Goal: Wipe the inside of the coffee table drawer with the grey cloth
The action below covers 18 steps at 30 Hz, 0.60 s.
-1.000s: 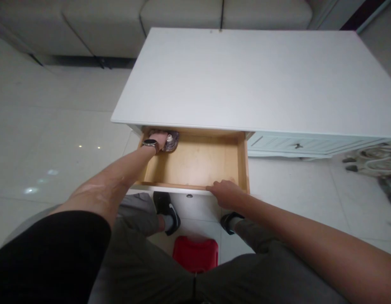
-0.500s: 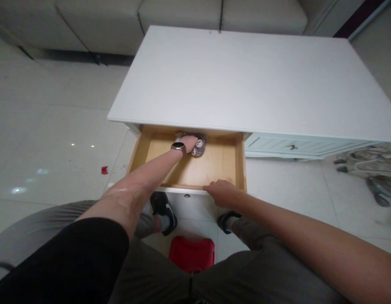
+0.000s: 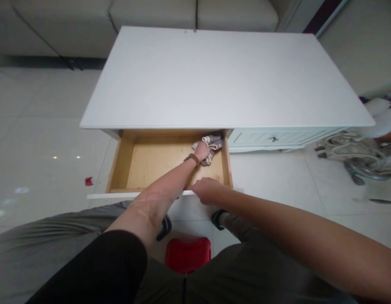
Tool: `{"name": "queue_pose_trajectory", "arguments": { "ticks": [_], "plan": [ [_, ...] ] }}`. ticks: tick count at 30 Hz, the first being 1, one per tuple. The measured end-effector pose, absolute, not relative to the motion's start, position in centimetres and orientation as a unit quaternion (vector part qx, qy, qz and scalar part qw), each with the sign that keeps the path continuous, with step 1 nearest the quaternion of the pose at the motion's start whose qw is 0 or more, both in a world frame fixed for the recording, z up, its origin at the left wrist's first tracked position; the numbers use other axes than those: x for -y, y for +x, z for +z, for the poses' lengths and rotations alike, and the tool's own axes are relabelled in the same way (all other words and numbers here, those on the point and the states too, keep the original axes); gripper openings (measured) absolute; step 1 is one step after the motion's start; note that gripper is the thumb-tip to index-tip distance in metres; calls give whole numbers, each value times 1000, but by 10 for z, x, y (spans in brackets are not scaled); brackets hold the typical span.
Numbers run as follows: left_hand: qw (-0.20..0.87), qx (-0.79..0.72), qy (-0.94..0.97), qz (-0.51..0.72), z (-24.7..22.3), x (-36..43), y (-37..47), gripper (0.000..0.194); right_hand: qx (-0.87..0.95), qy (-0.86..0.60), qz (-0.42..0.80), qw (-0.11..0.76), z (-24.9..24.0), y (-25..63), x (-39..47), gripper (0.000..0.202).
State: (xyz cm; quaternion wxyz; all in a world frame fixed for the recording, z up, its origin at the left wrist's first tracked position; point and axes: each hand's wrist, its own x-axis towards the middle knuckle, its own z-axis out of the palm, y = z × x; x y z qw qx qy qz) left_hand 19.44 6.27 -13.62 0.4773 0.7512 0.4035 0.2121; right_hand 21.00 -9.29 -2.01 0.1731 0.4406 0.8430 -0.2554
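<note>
Inside the pulled-out wooden drawer (image 3: 157, 158), a crumpled grey-and-cream cloth (image 3: 215, 142) lies against the floor near the right back corner. My left hand (image 3: 202, 151), with a watch at the wrist, is closed on that cloth and presses it down. Its fingertips are hidden by the folds. My right hand (image 3: 206, 190) grips the top edge of the drawer's front panel, right of its middle, with the fingers curled over the rim. My left forearm crosses above the front panel.
The drawer belongs to a white low table (image 3: 220, 80), with a closed drawer (image 3: 274, 138) at right. A sofa (image 3: 157, 14) stands behind. A red stool (image 3: 188, 254) is between my legs. A red scrap (image 3: 88, 181) lies on the floor at left; folded fabric items (image 3: 356, 147) sit at right.
My left hand has moved the cloth from the back middle of the drawer to its right side. My right hand stays on the front edge. The view has shifted slightly to the right.
</note>
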Motion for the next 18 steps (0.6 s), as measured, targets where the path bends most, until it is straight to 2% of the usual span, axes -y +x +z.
{"name": "queue_pose_trajectory", "arguments": {
  "ticks": [2, 6, 10, 15, 18],
  "plan": [
    [495, -446, 709, 233, -135, -57, 193, 44, -845, 442, -257, 157, -21, 211, 93, 34],
    [470, -466, 701, 266, -127, -31, 204, 42, -846, 453, -254, 125, -23, 211, 94, 37],
    [402, -446, 776, 194, -110, -10, 202, 34, -847, 456, -250, 111, -25, 212, 95, 37],
    [256, -293, 916, 99, -78, -6, 180, 56, -848, 453, -251, 113, -24, 212, 96, 36],
    [192, -134, 970, 58, -56, -5, 182, 59, -841, 467, -253, 102, -27, 210, 96, 30]
  ]
}}
